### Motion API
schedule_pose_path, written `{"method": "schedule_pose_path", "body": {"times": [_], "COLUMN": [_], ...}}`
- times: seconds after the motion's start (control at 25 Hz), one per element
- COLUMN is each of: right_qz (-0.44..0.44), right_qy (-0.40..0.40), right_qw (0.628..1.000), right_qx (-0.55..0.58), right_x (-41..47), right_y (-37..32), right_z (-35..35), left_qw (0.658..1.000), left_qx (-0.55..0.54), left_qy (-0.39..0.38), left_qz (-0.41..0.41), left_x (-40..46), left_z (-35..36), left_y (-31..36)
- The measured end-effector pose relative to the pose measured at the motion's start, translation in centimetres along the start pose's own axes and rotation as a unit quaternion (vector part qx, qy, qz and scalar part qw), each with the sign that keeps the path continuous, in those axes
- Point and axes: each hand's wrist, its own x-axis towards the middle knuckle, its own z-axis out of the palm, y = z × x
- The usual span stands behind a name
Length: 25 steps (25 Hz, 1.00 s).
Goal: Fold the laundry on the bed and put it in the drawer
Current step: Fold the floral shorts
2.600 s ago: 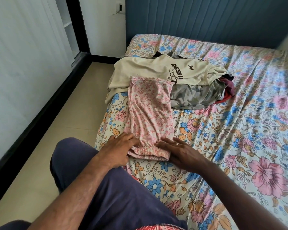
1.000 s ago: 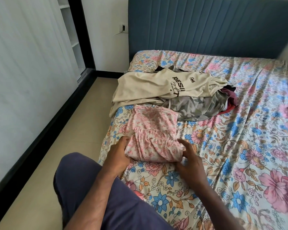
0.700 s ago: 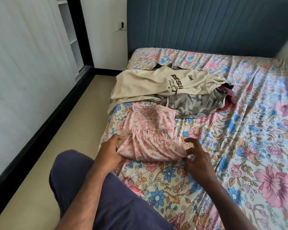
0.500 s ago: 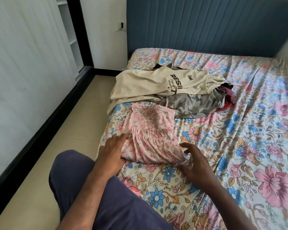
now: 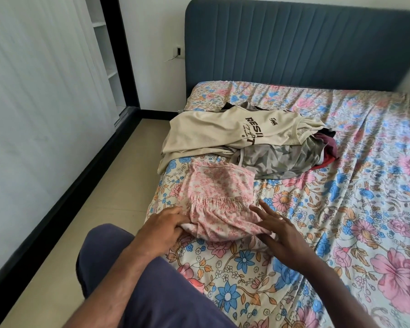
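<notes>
Left hand (image 5: pixel 164 224) is pinching the left fold edge of the pink floral cotton garment (image 5: pixel 219 204), lying half-folded near the left edge of the flower-print bed sheet (image 5: pixel 341 209). Right hand (image 5: pixel 276 227) is resting fingers straight and spread on the garment's right side, gripping nothing. To fold well: be keeping edges aligned, pressing the crease flat, smoothing outward. The unfolded pile, beige printed t-shirt (image 5: pixel 234 132) on top, is waiting just behind, toward the blue padded headboard (image 5: pixel 294 43).
</notes>
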Motion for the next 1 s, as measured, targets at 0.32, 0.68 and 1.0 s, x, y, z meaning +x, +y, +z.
{"method": "schedule_pose_path", "body": {"times": [0.32,0.68,1.0], "right_qz": [0.051,0.37,0.34], "right_qy": [0.042,0.176,0.29], "right_qw": [0.976,0.884,0.89], "right_qx": [0.207,0.225,0.086], "right_x": [2.0,7.4,5.8], "right_y": [-4.1,-2.2,-1.0], "right_z": [-3.9,1.9,6.8], "left_qw": [0.927,0.901,0.929], "left_qx": [-0.36,-0.357,-0.161], "left_qy": [-0.103,0.057,0.146], "left_qz": [0.025,-0.239,-0.301], "left_x": [1.2,9.8,6.9], "left_z": [-8.9,-2.0,2.2], "left_y": [-0.2,1.5,-0.1]}}
